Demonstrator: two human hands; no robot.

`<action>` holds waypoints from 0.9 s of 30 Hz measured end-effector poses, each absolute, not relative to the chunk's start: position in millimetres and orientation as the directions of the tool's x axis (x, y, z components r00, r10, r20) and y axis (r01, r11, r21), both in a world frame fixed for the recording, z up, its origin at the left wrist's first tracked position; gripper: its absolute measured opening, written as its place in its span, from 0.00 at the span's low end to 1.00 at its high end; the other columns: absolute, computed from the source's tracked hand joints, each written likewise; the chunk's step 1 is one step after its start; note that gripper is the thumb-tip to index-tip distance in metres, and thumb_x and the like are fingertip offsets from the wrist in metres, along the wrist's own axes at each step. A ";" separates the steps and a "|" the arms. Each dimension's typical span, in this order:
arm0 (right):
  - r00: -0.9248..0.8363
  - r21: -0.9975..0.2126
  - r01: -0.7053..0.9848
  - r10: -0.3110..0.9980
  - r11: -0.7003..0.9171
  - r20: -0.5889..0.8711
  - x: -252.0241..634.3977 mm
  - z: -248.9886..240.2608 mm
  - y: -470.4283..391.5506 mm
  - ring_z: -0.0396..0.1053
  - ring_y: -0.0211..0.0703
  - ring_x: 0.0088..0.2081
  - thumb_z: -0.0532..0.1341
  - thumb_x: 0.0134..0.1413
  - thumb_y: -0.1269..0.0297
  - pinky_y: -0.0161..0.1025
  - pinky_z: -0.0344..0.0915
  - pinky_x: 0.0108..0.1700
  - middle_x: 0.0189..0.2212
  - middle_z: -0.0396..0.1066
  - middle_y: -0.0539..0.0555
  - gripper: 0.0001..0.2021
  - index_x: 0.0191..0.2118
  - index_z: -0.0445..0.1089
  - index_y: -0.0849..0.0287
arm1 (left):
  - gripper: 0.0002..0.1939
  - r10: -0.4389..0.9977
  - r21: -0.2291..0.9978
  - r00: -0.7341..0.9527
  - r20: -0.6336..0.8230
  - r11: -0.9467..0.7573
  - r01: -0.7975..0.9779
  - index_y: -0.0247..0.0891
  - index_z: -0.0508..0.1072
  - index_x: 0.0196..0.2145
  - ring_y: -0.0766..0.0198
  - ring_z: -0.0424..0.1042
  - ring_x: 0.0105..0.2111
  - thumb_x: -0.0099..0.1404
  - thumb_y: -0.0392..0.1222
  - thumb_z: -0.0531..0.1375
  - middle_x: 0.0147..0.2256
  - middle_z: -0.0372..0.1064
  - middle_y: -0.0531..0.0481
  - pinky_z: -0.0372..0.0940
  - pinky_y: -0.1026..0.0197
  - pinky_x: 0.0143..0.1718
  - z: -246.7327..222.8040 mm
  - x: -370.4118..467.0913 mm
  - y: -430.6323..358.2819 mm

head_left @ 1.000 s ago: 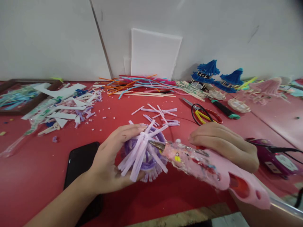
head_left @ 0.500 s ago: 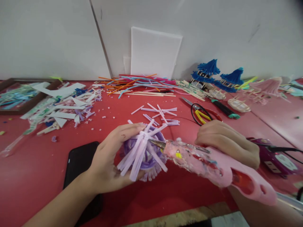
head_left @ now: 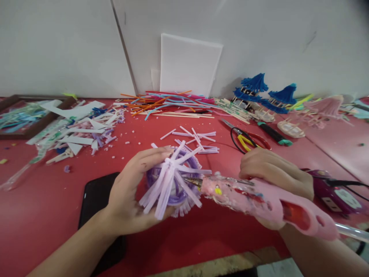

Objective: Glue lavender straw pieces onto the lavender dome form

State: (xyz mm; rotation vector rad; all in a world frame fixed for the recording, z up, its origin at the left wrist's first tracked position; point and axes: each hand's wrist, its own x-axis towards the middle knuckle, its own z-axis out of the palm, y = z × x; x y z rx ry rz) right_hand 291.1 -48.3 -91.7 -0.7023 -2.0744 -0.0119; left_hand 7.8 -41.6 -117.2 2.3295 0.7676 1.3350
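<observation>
Left hand (head_left: 127,190): bare, small dark mark (head_left: 143,166) near the base of the fingers (head_left: 158,157)
Right hand (head_left: 278,175): bare
Forearms (head_left: 76,246): bare, behind the fingers

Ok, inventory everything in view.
craft piece: 1, purple, centre
glue gun: 1, pink, lower right
strips: several, lilac, middle
phone: 1, black, lower left
hand tools: several, mixed colours, right
roofed models: at least 3, blue and pink, back right
stems: many, mixed colours, back
panel: 1, white, back
scraps: many, mostly white, left
frame: 1, brown, far left
box: 1, purple, far right
tabletop: 1, red, beneath
wall: 1, grey, back
left hand: 1, bare, holding craft piece
right hand: 1, bare, holding glue gun
</observation>
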 end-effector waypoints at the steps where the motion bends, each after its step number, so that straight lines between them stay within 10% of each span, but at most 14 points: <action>1: -0.416 -0.257 0.481 0.476 0.838 0.775 291.6 -91.4 -47.6 0.64 0.42 0.28 0.51 0.64 0.71 0.43 0.65 0.31 0.25 0.62 0.51 0.08 0.35 0.65 0.57 | 0.42 0.603 0.531 0.408 0.685 -0.798 0.287 0.43 0.61 0.62 0.49 0.67 0.56 0.52 0.42 0.72 0.56 0.67 0.41 0.66 0.46 0.57 -117.3 8.0 -41.1; 7: -0.461 -0.254 0.450 0.466 0.856 0.755 296.0 -89.5 -45.6 0.64 0.42 0.27 0.50 0.67 0.51 0.44 0.66 0.29 0.25 0.62 0.51 0.15 0.35 0.65 0.56 | 0.42 0.578 0.507 0.416 0.702 -0.816 0.278 0.40 0.61 0.62 0.51 0.67 0.57 0.51 0.39 0.72 0.56 0.67 0.41 0.65 0.50 0.58 -116.4 6.8 -40.4; 27: -0.421 -0.334 0.463 0.535 0.821 0.732 295.1 -89.9 -47.3 0.61 0.42 0.24 0.50 0.65 0.49 0.43 0.63 0.27 0.22 0.60 0.51 0.16 0.32 0.64 0.53 | 0.40 0.633 0.548 0.397 0.665 -0.774 0.317 0.43 0.61 0.61 0.47 0.66 0.57 0.52 0.40 0.71 0.57 0.66 0.42 0.62 0.45 0.59 -112.1 5.8 -42.4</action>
